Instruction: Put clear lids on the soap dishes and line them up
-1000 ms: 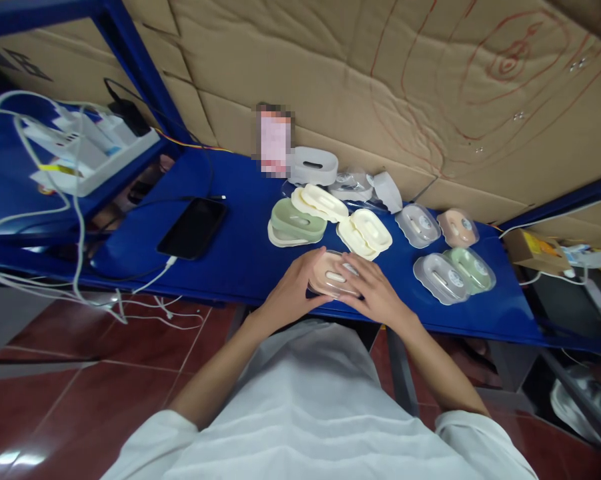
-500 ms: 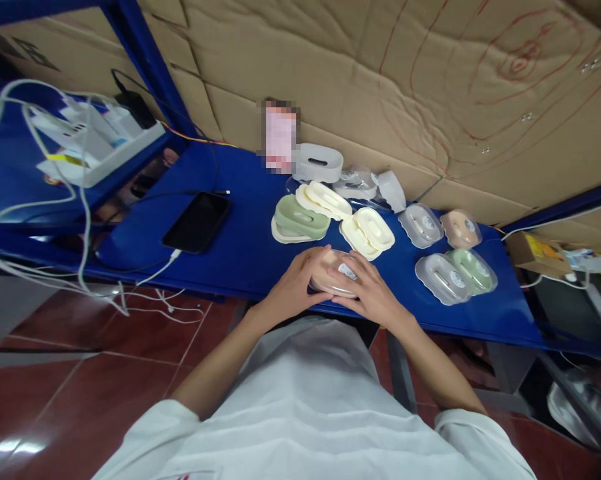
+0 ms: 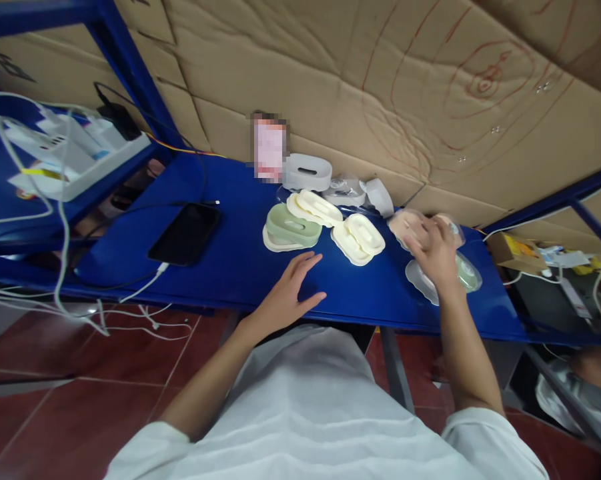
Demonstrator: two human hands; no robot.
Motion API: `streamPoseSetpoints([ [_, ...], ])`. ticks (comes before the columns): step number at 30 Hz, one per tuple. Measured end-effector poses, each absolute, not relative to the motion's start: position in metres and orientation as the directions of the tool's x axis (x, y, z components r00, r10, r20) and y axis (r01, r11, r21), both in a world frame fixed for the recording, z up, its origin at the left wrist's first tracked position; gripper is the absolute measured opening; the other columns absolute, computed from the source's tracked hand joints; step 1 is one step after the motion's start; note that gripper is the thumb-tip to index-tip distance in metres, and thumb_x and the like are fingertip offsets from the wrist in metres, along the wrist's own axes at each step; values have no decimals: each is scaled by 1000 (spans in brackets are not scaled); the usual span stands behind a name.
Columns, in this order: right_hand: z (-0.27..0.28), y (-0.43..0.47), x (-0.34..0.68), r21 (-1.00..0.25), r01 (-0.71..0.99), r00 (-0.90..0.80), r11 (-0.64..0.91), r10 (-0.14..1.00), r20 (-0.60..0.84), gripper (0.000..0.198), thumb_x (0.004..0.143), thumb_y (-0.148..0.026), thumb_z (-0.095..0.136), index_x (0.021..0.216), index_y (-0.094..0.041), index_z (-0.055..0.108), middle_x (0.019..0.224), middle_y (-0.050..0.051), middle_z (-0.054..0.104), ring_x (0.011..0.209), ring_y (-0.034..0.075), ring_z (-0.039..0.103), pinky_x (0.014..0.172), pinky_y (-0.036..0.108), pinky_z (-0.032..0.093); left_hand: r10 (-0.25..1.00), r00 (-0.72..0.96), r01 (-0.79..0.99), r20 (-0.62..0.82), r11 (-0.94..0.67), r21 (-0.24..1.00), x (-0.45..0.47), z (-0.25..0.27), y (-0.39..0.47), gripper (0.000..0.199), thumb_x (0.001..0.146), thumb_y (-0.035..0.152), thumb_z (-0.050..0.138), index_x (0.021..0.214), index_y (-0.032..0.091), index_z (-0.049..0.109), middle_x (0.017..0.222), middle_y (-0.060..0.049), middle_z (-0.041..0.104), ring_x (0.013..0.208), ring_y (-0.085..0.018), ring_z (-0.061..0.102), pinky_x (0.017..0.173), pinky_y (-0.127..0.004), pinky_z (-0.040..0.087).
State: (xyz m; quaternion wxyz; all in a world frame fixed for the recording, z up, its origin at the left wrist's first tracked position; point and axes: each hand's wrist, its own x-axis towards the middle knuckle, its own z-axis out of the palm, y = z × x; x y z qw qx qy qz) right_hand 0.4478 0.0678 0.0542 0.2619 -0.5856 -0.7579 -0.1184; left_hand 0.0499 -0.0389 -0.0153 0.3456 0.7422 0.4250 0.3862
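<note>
Both hands have left the shelf's front edge; the right hand [image 3: 433,250] now grips the peach case [image 3: 405,227] among clear-lidded cases; the left hand [image 3: 293,290] rests spread, empty, on the blue shelf [image 3: 230,247].

This looks like a small packing or assembly workshop, improvised rather than purpose-built. A blue metal shelf [image 3: 240,260] serves as the bench, backed by flattened cardboard [image 3: 330,73] scrawled with red marker. Many identical plastic cases [image 3: 293,227] in cream, green and peach lie in batches, some sealed in clear blister packs [image 3: 420,280]. A phone [image 3: 184,233] charges on the bench, beside a tray [image 3: 75,167] of chargers and tangled white cables [image 3: 60,220]. The floor is red tile [image 3: 55,387].
</note>
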Motion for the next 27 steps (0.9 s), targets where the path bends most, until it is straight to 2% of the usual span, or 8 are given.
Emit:
streamPoseSetpoints([
  [3,38,88,454,-33,955,-242,295,838,488,71,100,-68,61,151,-19,59,154,24,57,151,43,47,123,68,38,902,339,390,267,-393,833,50,-14,-39,71,106,39,66,169,36,33,173,-11,36,161,-30,42,131,-50,43],
  [8,30,123,473,45,973,-220,224,864,453,77,99,-65,62,154,-11,54,156,31,53,151,46,44,121,69,36,901,356,417,247,-390,821,49,-11,-40,64,107,38,64,166,34,38,172,-11,37,161,-29,42,133,-50,40],
  [13,43,151,500,21,989,-142,145,915,377,74,100,-61,61,154,-11,51,159,29,52,148,42,46,121,62,36,897,378,422,229,-387,820,49,-10,-40,56,109,38,61,161,31,45,170,-12,40,158,-29,46,132,-51,41],
  [18,58,157,514,-23,997,-67,79,939,337,64,102,-54,62,152,-15,54,155,26,58,141,38,53,114,52,43,894,382,438,234,-398,806,49,-11,-40,49,109,40,59,157,32,51,168,-11,44,155,-30,49,131,-51,43],
  [20,63,156,516,-36,999,-21,34,947,319,68,100,-52,66,155,-14,53,157,28,56,142,41,54,112,55,45,892,382,451,242,-409,794,49,-12,-40,47,109,40,59,155,32,54,167,-11,46,154,-30,50,130,-50,45],
  [22,67,155,513,-39,999,10,3,949,316,75,98,-52,69,159,-12,49,164,32,49,147,47,49,113,63,42,890,382,464,248,-417,782,49,-13,-40,44,109,40,59,153,31,56,166,-10,48,154,-29,51,129,-49,46],
  [25,72,151,495,-31,998,-36,48,943,332,78,103,-53,62,165,-10,44,171,32,37,157,52,37,118,74,34,888,383,480,256,-428,766,50,-14,-40,42,109,38,59,151,30,59,164,-10,49,153,-29,52,129,-48,46],
  [27,71,146,473,-27,987,-141,157,940,309,66,108,-50,52,162,-12,49,169,26,46,157,45,41,122,67,36,884,386,489,263,-438,754,51,-15,-39,41,110,37,60,149,30,60,163,-10,51,153,-28,52,129,-48,46],
])
